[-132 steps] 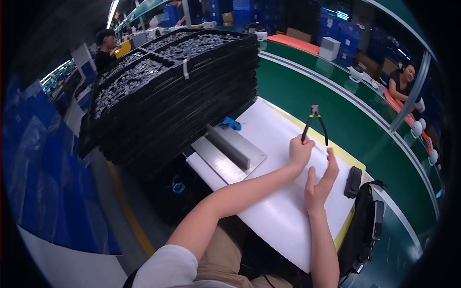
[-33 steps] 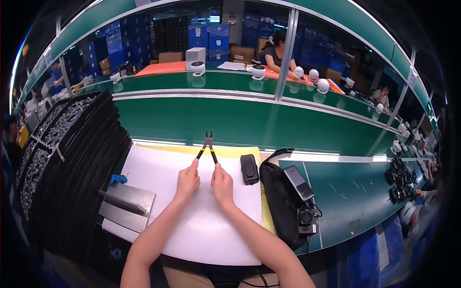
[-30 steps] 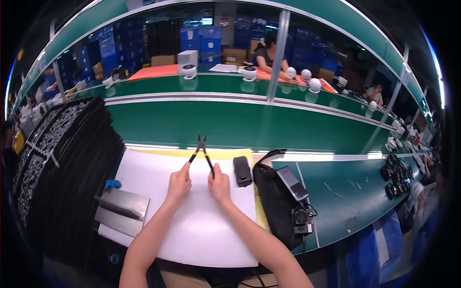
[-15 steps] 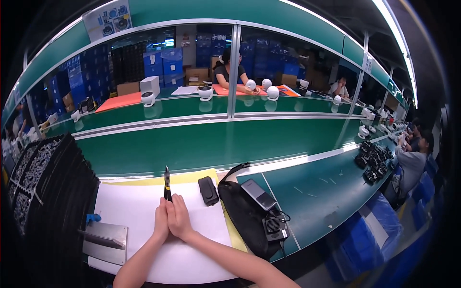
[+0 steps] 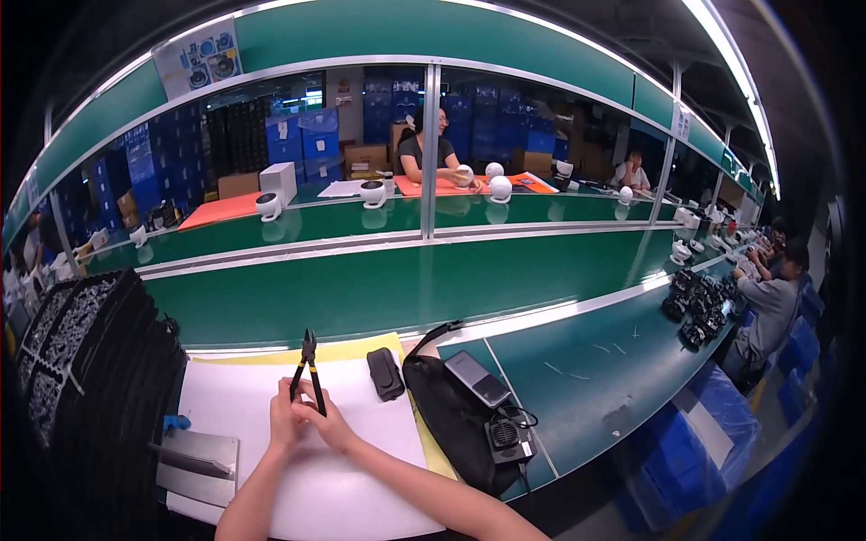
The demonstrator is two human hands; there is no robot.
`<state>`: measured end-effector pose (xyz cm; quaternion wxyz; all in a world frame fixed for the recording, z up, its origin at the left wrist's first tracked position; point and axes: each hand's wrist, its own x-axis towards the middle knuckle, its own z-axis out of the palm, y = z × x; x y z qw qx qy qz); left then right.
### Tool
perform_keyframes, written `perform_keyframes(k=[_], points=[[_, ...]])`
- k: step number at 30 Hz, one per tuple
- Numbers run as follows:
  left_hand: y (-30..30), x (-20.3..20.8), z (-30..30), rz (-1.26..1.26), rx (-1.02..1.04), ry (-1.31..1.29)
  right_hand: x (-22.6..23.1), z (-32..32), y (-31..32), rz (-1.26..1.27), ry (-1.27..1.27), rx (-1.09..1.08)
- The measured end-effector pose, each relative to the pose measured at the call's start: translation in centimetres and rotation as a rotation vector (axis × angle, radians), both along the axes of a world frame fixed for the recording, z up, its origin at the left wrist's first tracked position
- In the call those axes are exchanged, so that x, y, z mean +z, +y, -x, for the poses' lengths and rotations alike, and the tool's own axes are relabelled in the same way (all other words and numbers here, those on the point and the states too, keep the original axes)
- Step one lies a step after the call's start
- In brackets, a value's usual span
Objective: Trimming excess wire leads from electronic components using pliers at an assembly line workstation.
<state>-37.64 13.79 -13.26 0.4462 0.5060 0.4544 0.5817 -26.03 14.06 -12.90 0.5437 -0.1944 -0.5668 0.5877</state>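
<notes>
Pliers (image 5: 308, 368) now tilted with handles spread, where half a second ago they stood upright and closed; left hand (image 5: 286, 418) and right hand (image 5: 330, 424) each grasp a handle, black case (image 5: 385, 373) just right of the grip, over the white counter (image 5: 225, 397).

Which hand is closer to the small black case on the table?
The right hand. It sits just left of the black case, holding the pliers; the left hand is farther left, on the pliers' other handle.
</notes>
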Motion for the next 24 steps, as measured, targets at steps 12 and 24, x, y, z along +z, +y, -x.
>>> perform_keyframes(k=[12, 24], points=[[-1.6, 0.4, -2.5, 0.076, -0.133, 0.032, 0.0, -0.9, 0.2, 0.171, 0.01, -0.084], [-1.4, 0.8, -1.1, -0.164, -0.029, 0.516, -0.9, -1.2, 1.3, 0.256, 0.127, 0.177]])
